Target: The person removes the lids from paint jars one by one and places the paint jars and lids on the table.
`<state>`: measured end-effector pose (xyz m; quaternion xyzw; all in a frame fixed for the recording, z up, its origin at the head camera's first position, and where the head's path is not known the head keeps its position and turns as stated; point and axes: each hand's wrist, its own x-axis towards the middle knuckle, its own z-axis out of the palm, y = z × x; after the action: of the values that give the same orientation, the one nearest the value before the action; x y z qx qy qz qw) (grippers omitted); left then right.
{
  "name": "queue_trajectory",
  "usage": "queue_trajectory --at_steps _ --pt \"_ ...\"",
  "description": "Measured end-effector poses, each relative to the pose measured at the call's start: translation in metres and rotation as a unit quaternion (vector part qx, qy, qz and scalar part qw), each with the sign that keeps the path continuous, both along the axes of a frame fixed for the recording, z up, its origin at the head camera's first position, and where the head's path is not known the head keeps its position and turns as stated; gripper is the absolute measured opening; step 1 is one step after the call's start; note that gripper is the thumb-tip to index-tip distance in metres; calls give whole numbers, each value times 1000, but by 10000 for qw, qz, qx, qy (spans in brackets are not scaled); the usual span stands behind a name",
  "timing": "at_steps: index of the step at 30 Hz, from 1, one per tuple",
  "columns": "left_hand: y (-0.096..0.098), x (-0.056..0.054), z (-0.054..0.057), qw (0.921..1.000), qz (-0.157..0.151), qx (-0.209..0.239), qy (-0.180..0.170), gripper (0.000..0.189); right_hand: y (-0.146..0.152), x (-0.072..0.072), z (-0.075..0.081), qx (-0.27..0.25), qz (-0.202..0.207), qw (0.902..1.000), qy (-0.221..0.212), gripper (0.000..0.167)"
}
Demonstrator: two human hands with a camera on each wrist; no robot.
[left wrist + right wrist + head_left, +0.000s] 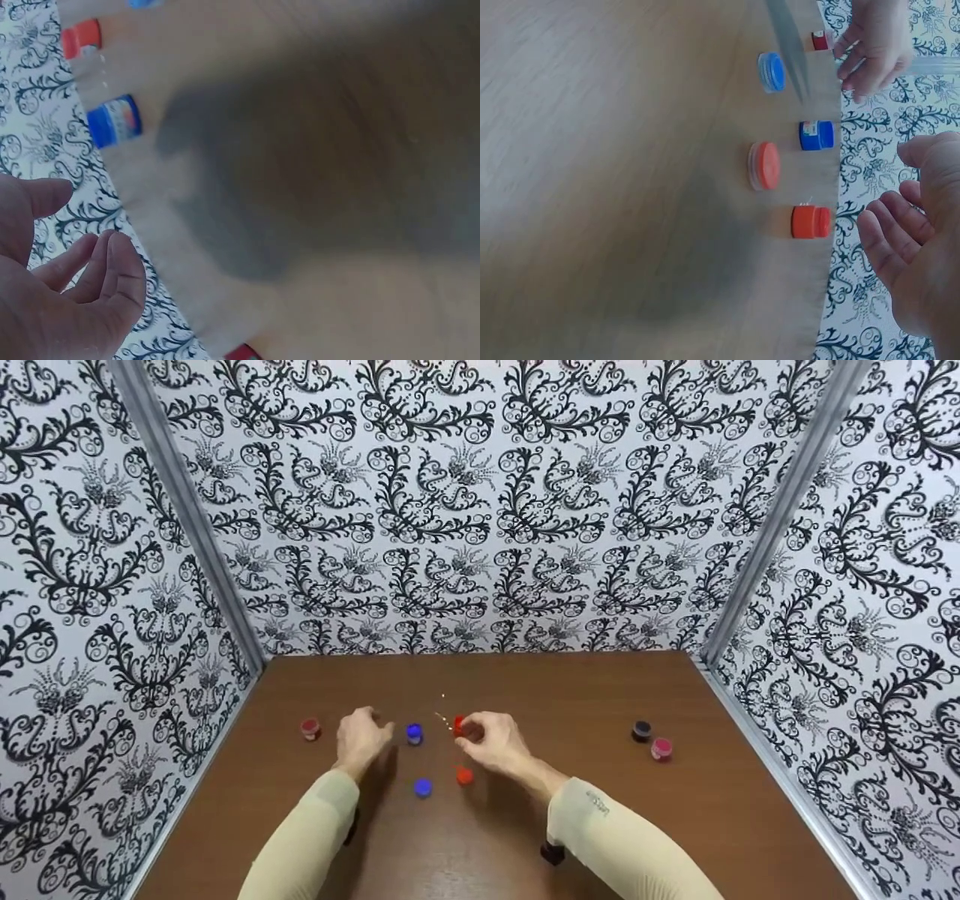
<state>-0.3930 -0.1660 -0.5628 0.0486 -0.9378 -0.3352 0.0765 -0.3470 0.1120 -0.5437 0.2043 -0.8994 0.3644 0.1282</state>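
Note:
My left hand [360,741] hovers over the table, left of a small blue jar [414,734] with a label. In the left wrist view its fingers are loosely bent and hold nothing, apart from the blue jar [115,121]. Beside an orange-red jar [458,726] is my right hand [493,741]. The right wrist view shows a gap between the orange-red jar [804,223] and its relaxed fingers. Nearer to me sit a low round blue-topped container [423,787] and an orange-topped one [465,775], both with pale sides in the right wrist view.
A red-topped jar [310,728] stands at the left of the brown table [600,682]. At the right, a black-topped jar [641,730] stands near a pinkish-red-topped jar [661,748]. Patterned walls [465,510] enclose the back and sides. Small bright specks show near the orange-red jar.

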Motion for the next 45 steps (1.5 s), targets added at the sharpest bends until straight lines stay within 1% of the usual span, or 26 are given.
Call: queue_trajectory --at_steps 5,11,16,20,25,29,33,35,37,41,43,45 --pt "-12 1 -9 9996 201 -18 -184 48 -8 -2 5 84 84 9999 95 19" --pt "-30 2 -22 9991 389 -167 -74 45 -14 -5 7 253 59 9996 132 19" --pt "-49 5 -30 9979 597 -214 -108 46 -18 -5 10 327 147 9990 261 20" --pt "-63 5 -34 9960 858 -1 -261 44 -20 -5 9 365 213 9984 380 20" --pt "-78 2 -38 9891 1346 450 -388 44 -25 -5 6 426 277 9981 355 23" --pt "-87 0 -40 9823 1738 619 -329 44 -29 -5 4 471 361 9980 236 24" --pt "-90 -4 -40 9756 2036 824 -41 52 -30 -7 5 456 346 9983 109 26" --pt "-92 -7 -40 9733 2112 897 84 61 -30 -8 6 455 321 9984 70 26" --pt "-93 -11 -41 9719 2142 970 98 70 -30 -10 7 437 317 9985 44 26" --pt "-96 -18 -44 9720 2118 1008 -143 78 -30 -10 6 438 316 9985 24 26" --pt "-98 -21 -45 9718 2124 975 -314 78 -31 -10 4 458 335 9984 10 26" --pt "-100 -23 -46 9709 2153 966 -409 76 -33 -9 3 464 377 9982 7 26"
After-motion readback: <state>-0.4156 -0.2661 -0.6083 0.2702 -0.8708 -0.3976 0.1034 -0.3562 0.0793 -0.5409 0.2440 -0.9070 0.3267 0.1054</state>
